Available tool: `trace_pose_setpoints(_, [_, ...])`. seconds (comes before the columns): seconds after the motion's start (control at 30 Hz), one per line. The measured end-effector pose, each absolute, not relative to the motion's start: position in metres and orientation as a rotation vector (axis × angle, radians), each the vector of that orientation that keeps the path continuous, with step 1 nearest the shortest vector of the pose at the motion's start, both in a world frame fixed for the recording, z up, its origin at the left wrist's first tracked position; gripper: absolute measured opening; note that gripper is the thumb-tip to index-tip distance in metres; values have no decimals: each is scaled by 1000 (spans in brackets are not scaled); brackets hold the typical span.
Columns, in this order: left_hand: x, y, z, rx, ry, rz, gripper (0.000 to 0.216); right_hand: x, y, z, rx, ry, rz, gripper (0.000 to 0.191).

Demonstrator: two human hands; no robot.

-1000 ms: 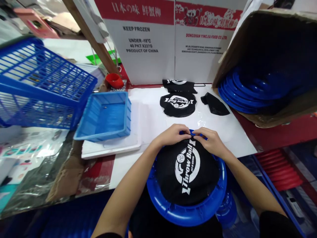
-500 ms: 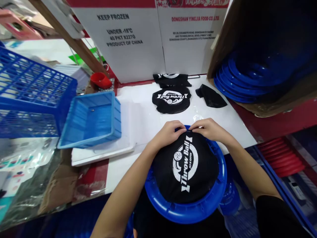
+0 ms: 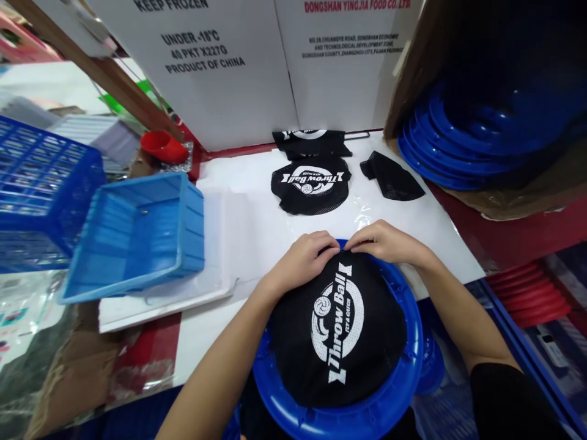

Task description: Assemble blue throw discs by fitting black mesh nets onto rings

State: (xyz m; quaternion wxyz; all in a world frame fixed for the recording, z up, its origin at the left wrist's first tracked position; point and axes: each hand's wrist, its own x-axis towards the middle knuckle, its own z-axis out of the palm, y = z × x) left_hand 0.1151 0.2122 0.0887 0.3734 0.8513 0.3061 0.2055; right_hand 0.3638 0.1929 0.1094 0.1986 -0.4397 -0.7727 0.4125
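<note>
A blue plastic ring [image 3: 408,360] lies against the near table edge with a black mesh net [image 3: 339,330] printed "Throw Ball" stretched over it. My left hand [image 3: 305,261] and my right hand [image 3: 383,241] both pinch the net's far edge at the ring's far rim, fingertips almost touching. Farther back on the white sheet lie a second printed net [image 3: 310,183], a folded pile of nets [image 3: 312,144] and a plain black mesh piece [image 3: 391,178].
A light blue tray [image 3: 137,235] stands left on a white board. A dark blue crate [image 3: 41,183] is far left, with a small red cup [image 3: 161,145] behind. A cardboard box with stacked blue rings [image 3: 458,153] stands right. White cartons [image 3: 257,67] close the back.
The view has tilted down and shifted, so everything sits a little lower and to the left. Both hands stay pinched at the net's far edge, with the ring turned slightly.
</note>
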Motion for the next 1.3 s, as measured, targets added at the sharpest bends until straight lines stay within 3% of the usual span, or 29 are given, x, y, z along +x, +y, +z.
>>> trace_pose_setpoints(0.57, [118,212,91,2207,842,458,20,370,191,104,-1118,-2280,1062,31])
trace_pose_setpoints(0.83, [118,213,92,2239,865,425,23,369,184,105,-1177,-2466,795,39])
trace_pose_setpoints(1.13, [119,216,93,2322,880,367,20,354,186,102,-1128,-2326,769,33])
trace_pose_setpoints(1.3, [120,213,92,2375,886,314,22,347,181,100,-1142,-2278,806,14])
